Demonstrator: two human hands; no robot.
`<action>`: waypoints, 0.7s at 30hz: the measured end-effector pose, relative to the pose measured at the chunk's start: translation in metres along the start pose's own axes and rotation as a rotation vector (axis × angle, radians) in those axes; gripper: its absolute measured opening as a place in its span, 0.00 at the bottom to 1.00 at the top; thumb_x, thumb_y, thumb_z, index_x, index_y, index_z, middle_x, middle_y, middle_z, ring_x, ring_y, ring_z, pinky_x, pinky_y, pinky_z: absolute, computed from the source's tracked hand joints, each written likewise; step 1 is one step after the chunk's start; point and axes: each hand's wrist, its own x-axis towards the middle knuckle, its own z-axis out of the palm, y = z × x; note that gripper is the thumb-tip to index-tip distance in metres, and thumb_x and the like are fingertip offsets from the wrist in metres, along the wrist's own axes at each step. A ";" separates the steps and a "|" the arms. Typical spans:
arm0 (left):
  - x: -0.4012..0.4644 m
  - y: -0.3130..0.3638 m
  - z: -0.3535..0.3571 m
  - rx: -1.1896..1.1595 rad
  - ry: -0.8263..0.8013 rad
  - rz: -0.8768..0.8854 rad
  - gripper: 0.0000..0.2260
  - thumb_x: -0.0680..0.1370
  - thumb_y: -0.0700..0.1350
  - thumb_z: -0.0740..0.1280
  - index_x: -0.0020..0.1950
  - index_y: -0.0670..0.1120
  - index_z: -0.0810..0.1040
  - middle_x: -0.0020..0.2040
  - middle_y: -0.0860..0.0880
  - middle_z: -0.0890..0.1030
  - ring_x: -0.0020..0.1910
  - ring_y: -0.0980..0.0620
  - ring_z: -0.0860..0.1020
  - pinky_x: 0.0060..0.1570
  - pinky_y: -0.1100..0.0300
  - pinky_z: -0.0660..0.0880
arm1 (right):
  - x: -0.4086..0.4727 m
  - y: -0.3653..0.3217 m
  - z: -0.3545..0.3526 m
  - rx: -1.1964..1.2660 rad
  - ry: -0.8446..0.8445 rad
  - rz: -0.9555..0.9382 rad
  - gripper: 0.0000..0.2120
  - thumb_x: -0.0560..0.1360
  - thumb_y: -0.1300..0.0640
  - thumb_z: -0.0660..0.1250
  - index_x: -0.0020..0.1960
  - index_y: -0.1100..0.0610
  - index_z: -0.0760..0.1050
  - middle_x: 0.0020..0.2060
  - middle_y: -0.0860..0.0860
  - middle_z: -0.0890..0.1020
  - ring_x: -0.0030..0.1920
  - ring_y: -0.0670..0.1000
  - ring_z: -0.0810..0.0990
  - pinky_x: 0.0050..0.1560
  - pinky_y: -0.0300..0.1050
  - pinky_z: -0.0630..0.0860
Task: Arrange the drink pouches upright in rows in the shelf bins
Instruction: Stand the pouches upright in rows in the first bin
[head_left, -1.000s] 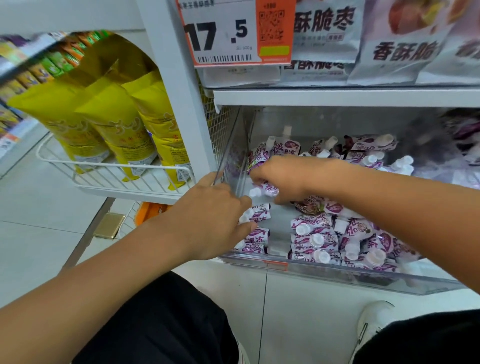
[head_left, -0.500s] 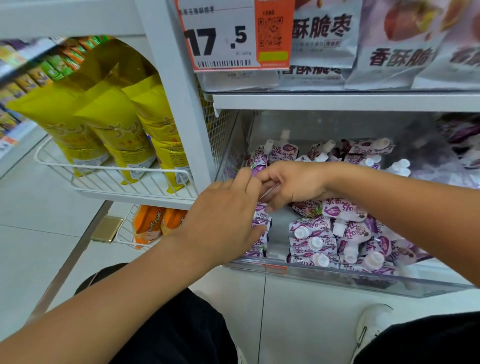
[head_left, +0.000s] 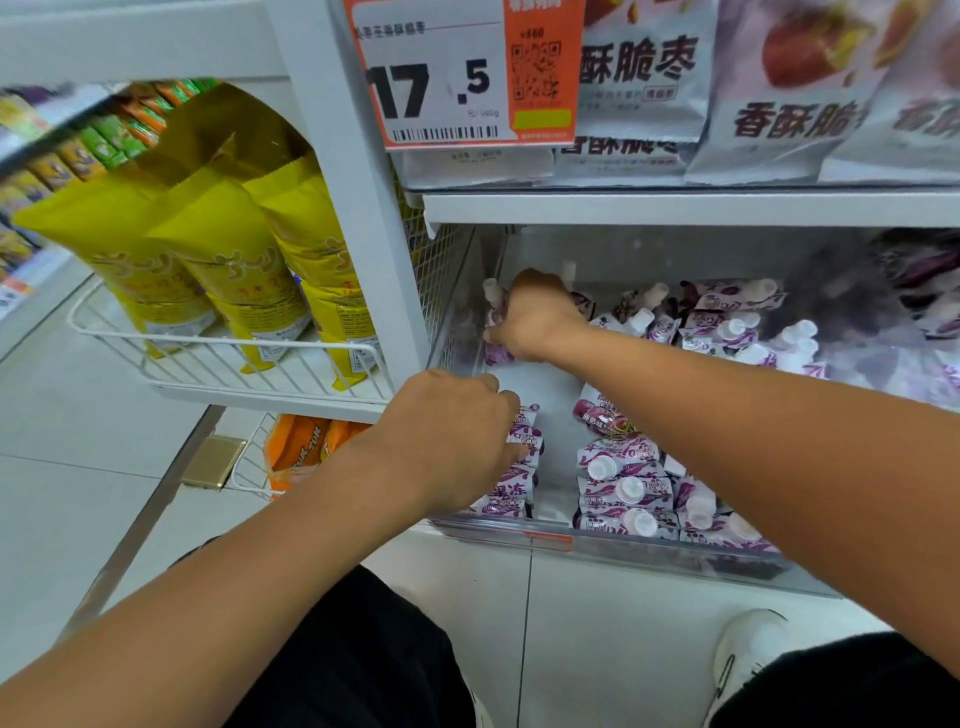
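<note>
Two grips closed: right hand (head_left: 535, 319) on back-left pouch (head_left: 496, 353); left hand (head_left: 447, 441) on front-left pouches (head_left: 514, 480).

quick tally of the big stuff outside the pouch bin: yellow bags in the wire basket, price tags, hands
yellow bags: 3
price tag: 1
hands: 2, left hand and right hand
total: 6

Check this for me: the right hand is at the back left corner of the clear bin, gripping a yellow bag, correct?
Not quite. The head view shows the right hand at the back left corner of the clear bin, gripping a purple drink pouch, not a yellow bag.
</note>
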 end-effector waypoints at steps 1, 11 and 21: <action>0.000 0.000 0.001 0.002 0.008 0.003 0.20 0.82 0.61 0.54 0.65 0.49 0.72 0.59 0.48 0.76 0.55 0.44 0.78 0.53 0.53 0.70 | -0.002 0.001 -0.003 -0.011 0.009 -0.070 0.04 0.76 0.57 0.68 0.49 0.57 0.77 0.48 0.59 0.80 0.50 0.59 0.81 0.45 0.43 0.75; -0.006 -0.003 0.002 -0.054 0.019 -0.007 0.18 0.83 0.60 0.53 0.60 0.50 0.74 0.56 0.49 0.80 0.54 0.45 0.78 0.54 0.54 0.68 | -0.003 0.015 -0.003 0.166 -0.047 -0.009 0.25 0.72 0.44 0.73 0.58 0.60 0.71 0.48 0.53 0.74 0.53 0.56 0.76 0.45 0.40 0.64; -0.004 -0.022 0.002 -0.177 0.326 -0.152 0.17 0.77 0.60 0.66 0.57 0.49 0.75 0.51 0.50 0.78 0.52 0.46 0.76 0.54 0.53 0.69 | -0.021 0.050 -0.011 0.354 -0.427 -0.194 0.11 0.73 0.65 0.73 0.54 0.57 0.82 0.45 0.49 0.86 0.44 0.46 0.83 0.48 0.37 0.78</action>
